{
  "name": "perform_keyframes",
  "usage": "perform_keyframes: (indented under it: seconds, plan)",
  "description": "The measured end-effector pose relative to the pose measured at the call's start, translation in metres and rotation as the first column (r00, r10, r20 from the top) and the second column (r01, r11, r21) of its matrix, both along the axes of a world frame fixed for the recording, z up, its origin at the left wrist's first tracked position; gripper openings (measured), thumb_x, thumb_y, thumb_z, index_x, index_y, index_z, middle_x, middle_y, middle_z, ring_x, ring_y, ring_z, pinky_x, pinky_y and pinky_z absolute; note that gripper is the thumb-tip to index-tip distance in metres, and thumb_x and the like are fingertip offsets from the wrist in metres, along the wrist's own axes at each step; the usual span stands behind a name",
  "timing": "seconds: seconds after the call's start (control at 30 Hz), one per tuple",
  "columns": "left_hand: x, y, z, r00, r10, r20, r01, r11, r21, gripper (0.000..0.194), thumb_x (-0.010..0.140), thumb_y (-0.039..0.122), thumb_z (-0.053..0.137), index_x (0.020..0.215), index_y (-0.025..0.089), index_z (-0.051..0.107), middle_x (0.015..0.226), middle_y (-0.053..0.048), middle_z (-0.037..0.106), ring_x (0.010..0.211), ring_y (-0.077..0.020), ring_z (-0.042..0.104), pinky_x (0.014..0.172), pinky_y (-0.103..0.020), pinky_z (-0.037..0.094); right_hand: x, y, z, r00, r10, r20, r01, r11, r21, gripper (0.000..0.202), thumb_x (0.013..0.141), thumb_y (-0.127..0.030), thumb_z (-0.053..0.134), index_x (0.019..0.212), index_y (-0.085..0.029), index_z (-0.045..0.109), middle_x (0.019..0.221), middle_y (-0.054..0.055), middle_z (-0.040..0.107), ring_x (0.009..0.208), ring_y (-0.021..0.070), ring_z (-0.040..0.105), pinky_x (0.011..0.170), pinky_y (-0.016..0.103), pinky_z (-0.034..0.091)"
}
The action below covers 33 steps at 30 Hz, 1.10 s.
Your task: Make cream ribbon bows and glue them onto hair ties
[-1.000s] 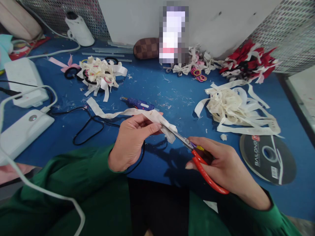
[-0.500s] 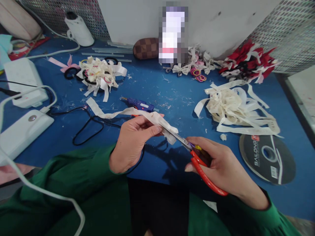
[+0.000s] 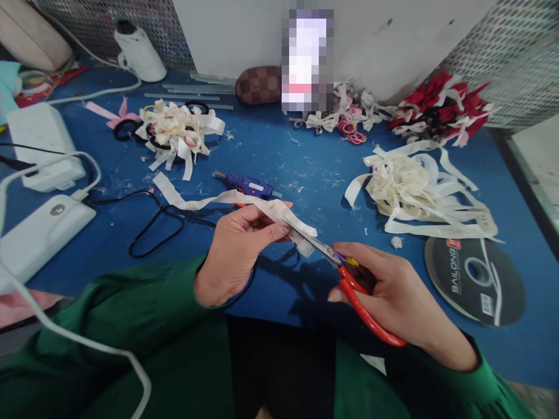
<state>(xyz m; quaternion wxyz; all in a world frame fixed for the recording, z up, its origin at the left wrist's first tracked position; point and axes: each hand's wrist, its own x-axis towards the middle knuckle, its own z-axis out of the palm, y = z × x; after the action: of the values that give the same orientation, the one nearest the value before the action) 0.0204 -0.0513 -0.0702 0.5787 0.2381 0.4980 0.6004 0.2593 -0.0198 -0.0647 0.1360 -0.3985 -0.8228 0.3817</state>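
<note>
Between thumb and fingers, my left hand (image 3: 238,250) pinches a long white ribbon (image 3: 205,202), whose free end trails off to the left over the table. My right hand (image 3: 393,288) is closed round the red handles of a pair of scissors (image 3: 362,311). The scissor blades point left and lie against the ribbon beside my left thumb. A short ribbon end hangs below the blades. Something yellow and purple shows by my right fingers; I cannot tell what it is. Just behind the ribbon lies a blue glue gun (image 3: 248,185).
A heap of white ribbon (image 3: 406,186) and a black spool (image 3: 467,279) lie at right. Ribbon bows with hair ties (image 3: 174,128) sit back left; red and white bows (image 3: 441,110) back right. White power boxes (image 3: 43,238) and a cable (image 3: 82,343) are at left.
</note>
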Motion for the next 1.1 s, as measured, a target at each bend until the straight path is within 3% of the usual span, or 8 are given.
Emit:
perform_keyframes:
  seconds: [0.23,0.57,0.83,1.1]
  plan:
    - [-0.0013,0.0000,0.0001,1.000,0.014,-0.009,-0.014,1.000,0.009,0.024,0.071,0.014,0.085,0.093,0.021,0.082,0.080,0.001,0.076,0.070,-0.0087,0.068,0.068,-0.016,0.058,-0.0008,0.0017,0.0013,1.000,0.008,-0.005,-0.008,0.997,0.080,0.043,0.082,-0.039,0.078,0.120,-0.023,0.066,0.095,0.004,0.072,0.068,0.0149,0.065,0.059,0.024,0.052]
    - [-0.0007,-0.0003,0.0011,1.000,-0.022,0.009,0.022,1.000,-0.014,0.026,0.071,0.015,0.086,0.096,0.022,0.082,0.081,0.001,0.077,0.073,-0.0092,0.069,0.071,-0.016,0.058,-0.0016,0.0005,0.0001,1.000,0.001,0.000,-0.001,1.000,0.013,0.048,0.080,-0.038,0.080,0.124,-0.025,0.063,0.097,0.002,0.069,0.064,0.0123,0.061,0.057,0.022,0.051]
    - [-0.0002,-0.0017,0.0010,0.999,-0.051,0.017,0.051,0.998,-0.026,0.027,0.071,0.013,0.085,0.096,0.022,0.082,0.080,0.002,0.077,0.074,-0.0089,0.070,0.070,-0.015,0.057,-0.0028,0.0002,0.0003,1.000,0.011,0.004,-0.011,1.000,0.002,0.041,0.082,-0.035,0.078,0.119,-0.026,0.064,0.093,0.001,0.069,0.065,0.0128,0.061,0.058,0.022,0.051]
    - [0.0006,-0.0001,0.0020,0.999,-0.041,0.009,0.042,0.998,-0.043,0.030,0.069,0.015,0.086,0.098,0.021,0.081,0.081,0.000,0.077,0.075,-0.0118,0.070,0.072,-0.020,0.058,-0.0028,0.0015,0.0010,1.000,0.024,-0.006,-0.024,0.997,0.079,0.042,0.082,-0.036,0.079,0.120,-0.024,0.065,0.096,0.003,0.072,0.068,0.0141,0.065,0.059,0.023,0.051]
